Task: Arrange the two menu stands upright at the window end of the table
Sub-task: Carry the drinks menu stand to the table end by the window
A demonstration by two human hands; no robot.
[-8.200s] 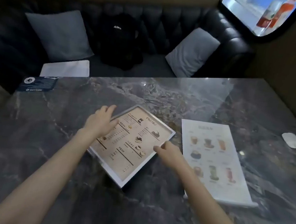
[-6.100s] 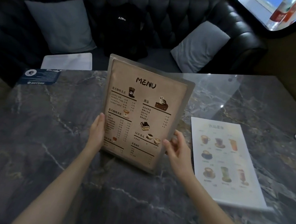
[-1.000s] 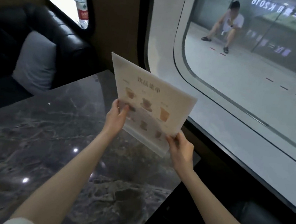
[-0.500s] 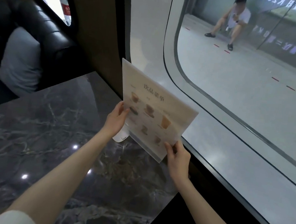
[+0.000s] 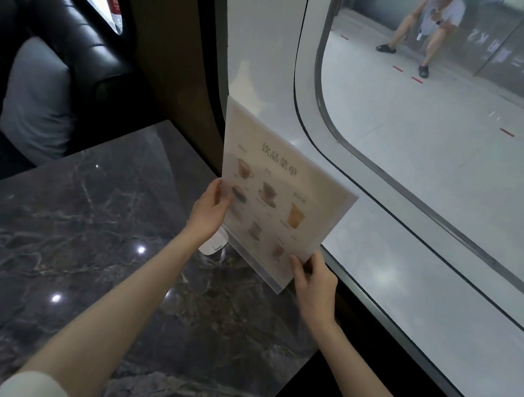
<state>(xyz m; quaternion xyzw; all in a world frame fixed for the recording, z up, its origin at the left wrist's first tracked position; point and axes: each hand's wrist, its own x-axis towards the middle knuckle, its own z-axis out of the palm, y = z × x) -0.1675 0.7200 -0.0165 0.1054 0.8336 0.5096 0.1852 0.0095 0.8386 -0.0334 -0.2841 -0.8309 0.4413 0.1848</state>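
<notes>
I hold the white drinks menu stand [image 5: 275,180] upright at the window end of the dark marble table [image 5: 94,245]. It leans slightly, its clear base low over the table's edge; whether it touches the marble I cannot tell. My left hand [image 5: 209,212] grips its left edge. My right hand [image 5: 313,279] pinches its lower right corner near the base. The brown menu stand is out of view.
A white mouse [image 5: 214,243] lies on the table just behind the stand's base. The large window [image 5: 421,150] runs along the right, beyond a dark gap past the table's edge. A black sofa [image 5: 85,47] with a grey cushion [image 5: 35,100] sits at far left.
Since a second ago the drinks menu stand has moved farther toward the window and lower, close to the table's corner. Both hands keep their grip on it.
</notes>
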